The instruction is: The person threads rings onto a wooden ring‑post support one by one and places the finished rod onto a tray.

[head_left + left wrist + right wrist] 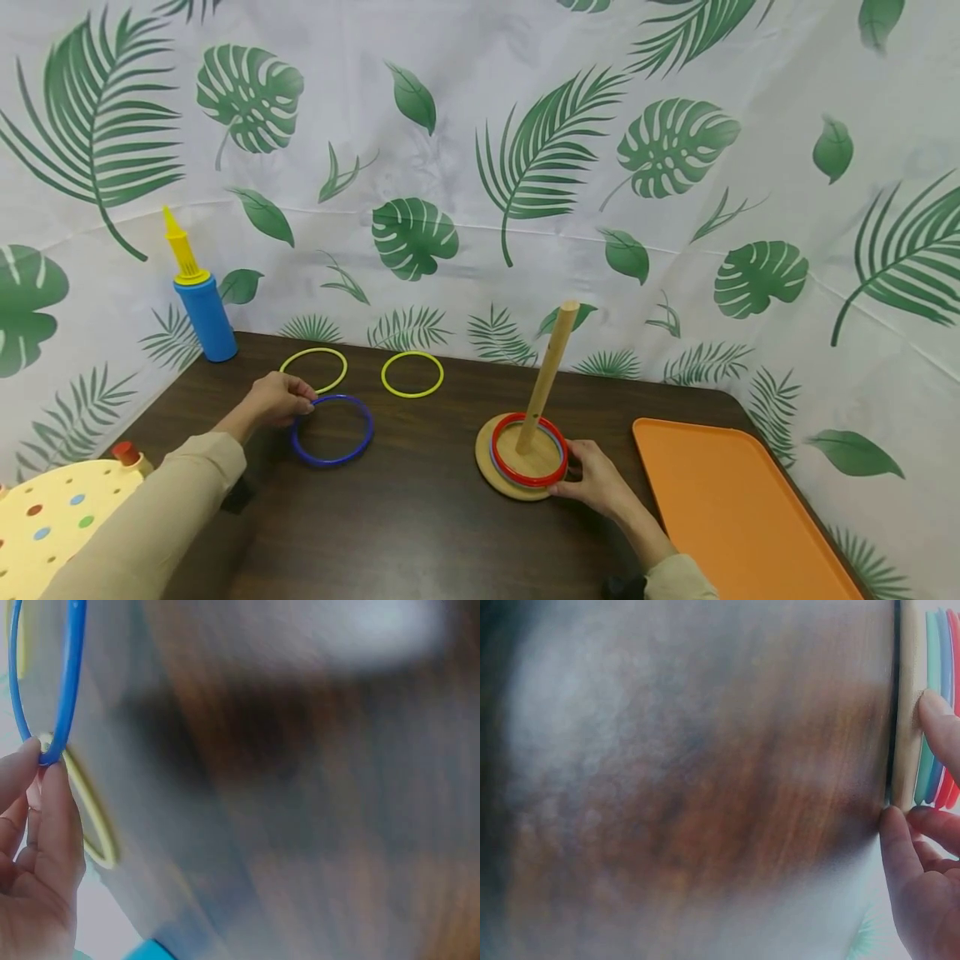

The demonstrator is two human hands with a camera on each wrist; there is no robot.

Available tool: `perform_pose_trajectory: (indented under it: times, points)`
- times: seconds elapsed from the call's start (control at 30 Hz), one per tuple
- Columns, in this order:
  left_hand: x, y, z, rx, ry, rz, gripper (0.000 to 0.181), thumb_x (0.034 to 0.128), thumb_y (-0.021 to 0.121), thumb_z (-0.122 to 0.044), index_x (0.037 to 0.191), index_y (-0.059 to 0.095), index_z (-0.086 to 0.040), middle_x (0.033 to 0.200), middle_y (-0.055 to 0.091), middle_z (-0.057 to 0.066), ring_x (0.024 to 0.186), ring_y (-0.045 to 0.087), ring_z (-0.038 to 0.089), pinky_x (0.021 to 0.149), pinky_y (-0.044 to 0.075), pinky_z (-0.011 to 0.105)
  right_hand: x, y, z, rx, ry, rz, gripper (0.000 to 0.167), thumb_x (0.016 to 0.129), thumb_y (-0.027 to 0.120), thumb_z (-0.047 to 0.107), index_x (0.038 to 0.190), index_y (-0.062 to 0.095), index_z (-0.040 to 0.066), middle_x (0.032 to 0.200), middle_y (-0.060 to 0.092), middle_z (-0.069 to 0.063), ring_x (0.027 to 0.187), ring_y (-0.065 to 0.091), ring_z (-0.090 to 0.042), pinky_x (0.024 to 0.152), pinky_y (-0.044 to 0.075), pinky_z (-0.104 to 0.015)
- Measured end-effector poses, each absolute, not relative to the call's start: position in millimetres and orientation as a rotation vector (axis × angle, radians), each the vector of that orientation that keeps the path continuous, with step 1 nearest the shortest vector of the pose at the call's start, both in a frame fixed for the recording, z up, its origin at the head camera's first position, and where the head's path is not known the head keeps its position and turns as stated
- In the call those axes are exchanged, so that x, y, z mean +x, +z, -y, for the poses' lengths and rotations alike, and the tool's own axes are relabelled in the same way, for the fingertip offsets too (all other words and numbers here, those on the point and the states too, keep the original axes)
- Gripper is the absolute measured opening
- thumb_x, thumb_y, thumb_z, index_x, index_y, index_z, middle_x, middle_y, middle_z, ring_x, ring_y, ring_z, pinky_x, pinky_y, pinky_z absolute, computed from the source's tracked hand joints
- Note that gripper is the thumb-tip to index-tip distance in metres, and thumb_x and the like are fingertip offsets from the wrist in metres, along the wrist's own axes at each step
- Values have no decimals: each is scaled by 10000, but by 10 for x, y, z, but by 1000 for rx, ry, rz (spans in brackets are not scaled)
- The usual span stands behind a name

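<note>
My left hand (279,398) pinches a blue ring (367,433) by its upper left edge, between thumb and fingers; the left wrist view shows the same pinch on the blue ring (69,682). At right, a wooden peg (551,358) rises from a round base (491,477), with red rings (564,467) on top of other rings around its foot. My right hand (596,482) holds the base's right edge, thumb and fingers on the rim. In the right wrist view, green, blue and red rings lie stacked against the wooden base (907,735).
Two yellow rings (414,395) (330,351) lie toward the back of the dark table (405,533). An orange tray (735,500) is at right. At left stand a blue and yellow pump (206,321) and a pale yellow board (75,508) with coloured dots.
</note>
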State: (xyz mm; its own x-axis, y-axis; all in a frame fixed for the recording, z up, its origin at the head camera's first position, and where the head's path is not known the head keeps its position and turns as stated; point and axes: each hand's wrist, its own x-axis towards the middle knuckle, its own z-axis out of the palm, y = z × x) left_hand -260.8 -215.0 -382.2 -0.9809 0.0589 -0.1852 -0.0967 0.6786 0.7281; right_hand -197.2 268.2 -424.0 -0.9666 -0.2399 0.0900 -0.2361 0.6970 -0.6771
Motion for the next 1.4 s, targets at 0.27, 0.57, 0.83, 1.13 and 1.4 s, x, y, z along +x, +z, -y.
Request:
perform_pose_trajectory:
  times: [0.27,0.57,0.83,1.13,1.4]
  points:
    - [-2642,-3652,1866,65,1345,-2597,221,868,645,-56,1026,624,97,807,645,44,677,570,115,634,569,306,-1970,-4254,-2681,-360,-1127,-2911,691,662,850,116,1241,541,-101,1144,526,-199,1091,508,-344,849,544,-389]
    - [-2682,-3475,1541,151,1476,-2504,280,896,627,-89,1110,598,90,940,654,122,807,626,142,759,580,351,-1957,-4246,-2698,-426,-1169,-2887,693,673,847,142,1240,536,-107,1141,519,-214,1087,500,-369,841,548,-384]
    - [-2722,-3281,1257,193,1670,-2364,348,917,608,-120,1201,554,75,972,628,74,794,612,64,809,570,335,-1963,-4277,-2730,-573,-1256,-2876,691,689,842,228,1209,548,-119,1097,519,-223,1029,517,-351,775,571,-363]
    - [-2645,-2916,872,235,1873,-2194,343,922,598,-109,1222,541,47,931,605,-7,802,588,77,774,560,237,-1963,-4229,-2696,-430,-1196,-2842,685,691,833,112,1255,516,-114,1170,507,-227,1102,499,-372,840,551,-371]
    - [-2537,-2617,501,257,2086,-2006,317,911,605,-74,1201,544,38,904,603,-26,786,596,73,770,566,237,-1986,-4251,-2709,-442,-1174,-2857,680,688,833,99,1245,517,-128,1156,513,-228,1092,498,-368,836,552,-374]
